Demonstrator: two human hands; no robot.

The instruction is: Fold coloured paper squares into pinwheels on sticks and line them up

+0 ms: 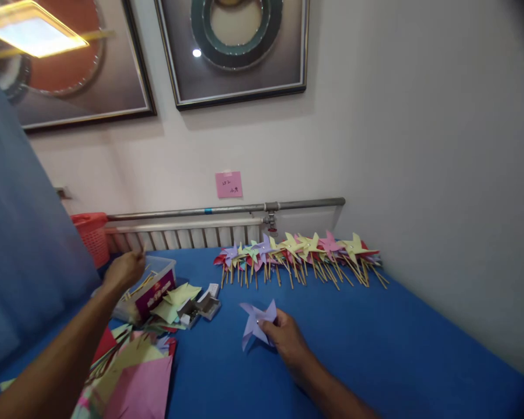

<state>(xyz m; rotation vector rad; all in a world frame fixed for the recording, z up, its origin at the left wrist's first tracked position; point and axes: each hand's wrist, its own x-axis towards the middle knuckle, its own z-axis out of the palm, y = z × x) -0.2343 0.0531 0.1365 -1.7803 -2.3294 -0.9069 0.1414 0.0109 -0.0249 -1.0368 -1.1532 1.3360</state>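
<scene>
So my right grip (290,343) is pinching a purple pinwheel head (254,327) between thumb and fingers, and I'm holding it just below the middle of the frame, over the blue surface (375,349). My left grip (126,270) is hovering at the left of the frame, over a clear plastic box (156,297) with a purple label. Its fingers are bunching up, but they're looking too small and blurry, so I can't tell if they're pinching anything.

Thin sticks (143,286) are lying in that box. Just right of it, some pale yellow-green paper (177,295) is sitting beside a few little open boxes (208,305). Down in the lower left, a messy pile of coloured paper is spreading out, with a pink sheet (142,387) lying on top.

Further back, right of centre, a row of stick-mounted pinwheels (308,247) is lining the far edge. A red basket (94,235) is standing at the left by a blue curtain (21,221), and a pink note (229,184) is hanging on the wall above the radiator (187,235).
</scene>
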